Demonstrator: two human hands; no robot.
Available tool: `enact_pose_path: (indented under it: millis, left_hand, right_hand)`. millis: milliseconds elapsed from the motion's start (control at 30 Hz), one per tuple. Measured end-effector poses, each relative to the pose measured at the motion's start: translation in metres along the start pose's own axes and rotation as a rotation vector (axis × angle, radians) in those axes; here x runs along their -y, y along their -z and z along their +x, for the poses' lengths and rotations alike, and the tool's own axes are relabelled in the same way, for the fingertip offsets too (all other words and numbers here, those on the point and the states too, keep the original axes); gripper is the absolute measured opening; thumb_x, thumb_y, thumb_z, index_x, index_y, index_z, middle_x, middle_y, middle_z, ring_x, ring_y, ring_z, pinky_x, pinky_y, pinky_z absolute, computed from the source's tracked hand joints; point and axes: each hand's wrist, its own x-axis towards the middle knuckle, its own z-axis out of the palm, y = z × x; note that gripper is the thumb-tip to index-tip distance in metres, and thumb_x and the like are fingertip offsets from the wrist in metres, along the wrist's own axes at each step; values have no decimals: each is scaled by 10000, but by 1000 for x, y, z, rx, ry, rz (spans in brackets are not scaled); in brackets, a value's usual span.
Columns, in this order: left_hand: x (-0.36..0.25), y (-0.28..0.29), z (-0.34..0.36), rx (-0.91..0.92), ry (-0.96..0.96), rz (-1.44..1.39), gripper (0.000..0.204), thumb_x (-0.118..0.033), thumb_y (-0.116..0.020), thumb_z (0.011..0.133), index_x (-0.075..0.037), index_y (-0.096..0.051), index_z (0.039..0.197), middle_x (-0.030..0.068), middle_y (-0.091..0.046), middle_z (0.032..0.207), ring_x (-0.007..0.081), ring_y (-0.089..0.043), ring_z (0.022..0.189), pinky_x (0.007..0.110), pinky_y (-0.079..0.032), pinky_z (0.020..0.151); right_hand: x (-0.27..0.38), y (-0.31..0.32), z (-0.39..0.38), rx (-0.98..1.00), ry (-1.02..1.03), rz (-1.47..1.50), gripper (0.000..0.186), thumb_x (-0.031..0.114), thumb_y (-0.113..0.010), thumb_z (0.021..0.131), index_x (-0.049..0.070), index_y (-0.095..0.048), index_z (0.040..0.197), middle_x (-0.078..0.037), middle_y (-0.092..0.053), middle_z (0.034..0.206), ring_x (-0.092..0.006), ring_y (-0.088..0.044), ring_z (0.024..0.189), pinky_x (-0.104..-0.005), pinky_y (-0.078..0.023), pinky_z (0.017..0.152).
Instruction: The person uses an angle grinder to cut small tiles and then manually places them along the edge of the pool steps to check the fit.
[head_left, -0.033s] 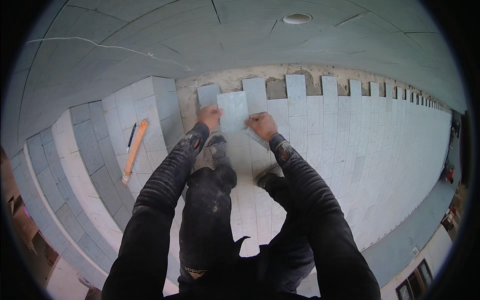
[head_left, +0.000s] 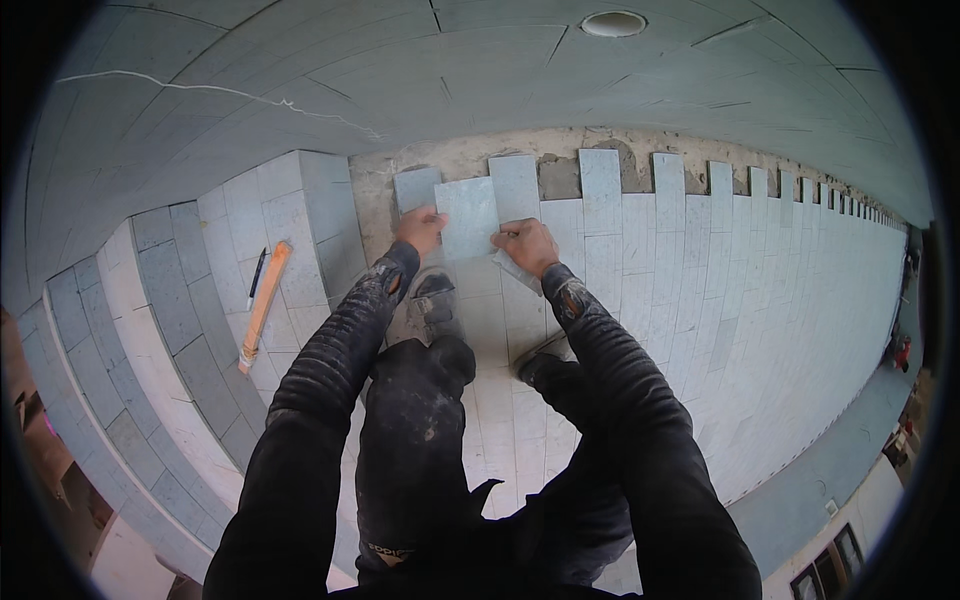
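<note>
My left hand (head_left: 420,234) grips the left edge of a pale grey rectangular tile (head_left: 467,215), held over a gap in the tile row. My right hand (head_left: 526,243) pinches the tile's lower right edge, and a light flat piece (head_left: 517,271), too unclear to identify, shows beneath it. Tiles (head_left: 417,187) (head_left: 514,180) stand out on either side, reaching onto rough cement (head_left: 375,180). My left shoe (head_left: 435,300) is just below the held tile, my right one (head_left: 543,355) lower to the right.
Tiled steps (head_left: 180,300) descend at the left. A wooden batten (head_left: 265,305) and a dark pen-like stick (head_left: 257,275) lie on the top one. A long tiled surface (head_left: 760,320) extends right. A grey tiled wall (head_left: 480,70) with a round opening (head_left: 613,24) spans the top.
The held tile and both hands have shifted very slightly upward. The view has moved a little, and both hands keep the same hold.
</note>
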Motion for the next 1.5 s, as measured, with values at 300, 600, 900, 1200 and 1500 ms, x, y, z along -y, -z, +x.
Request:
enact_pose_path:
  millis: [300, 600, 900, 1200, 1500]
  left_hand:
    - [23, 5, 102, -166, -210, 145, 438, -187, -723, 888, 60, -612, 1233, 96, -694, 952, 140, -648, 783, 281, -555, 694]
    - [10, -2, 121, -361, -440, 593, 278, -208, -758, 811, -20, -736, 1015, 114, -701, 829, 206, -645, 702, 349, -511, 660]
    - [13, -6, 121, -523, -452, 819, 322, -321, -774, 789, -112, -755, 1033, 98, -602, 1119, 299, -479, 1160, 463, -383, 983]
    - [19, -13, 97, -529, -537, 835, 386, -360, -744, 823, -115, -735, 1121, 126, -428, 1398, 322, -299, 1327, 531, -213, 1074]
    - [29, -25, 101, -507, -639, 767, 351, -340, -734, 830, -83, -749, 1069, 149, -399, 1450, 333, -266, 1367, 568, -105, 1139]
  right_hand:
    - [-13, -26, 117, -86, 131, -111, 306, 383, -721, 749, 152, -779, 943, -164, -723, 931, -349, -684, 905, -421, -545, 811]
    - [-19, -44, 132, -229, 110, -73, 275, 354, -720, 719, 150, -780, 893, -173, -719, 919, -359, -684, 887, -437, -549, 797]
    - [-13, -42, 136, -226, 77, -119, 294, 339, -716, 719, 139, -774, 927, -168, -724, 951, -350, -686, 916, -431, -543, 826]
    - [-10, -39, 126, -226, 63, -194, 278, 331, -714, 715, 124, -767, 893, -167, -722, 928, -353, -689, 888, -431, -546, 791]
    - [-18, -29, 121, -254, 85, -217, 275, 327, -713, 718, 110, -725, 886, -160, -717, 912, -347, -687, 887, -445, -540, 795]
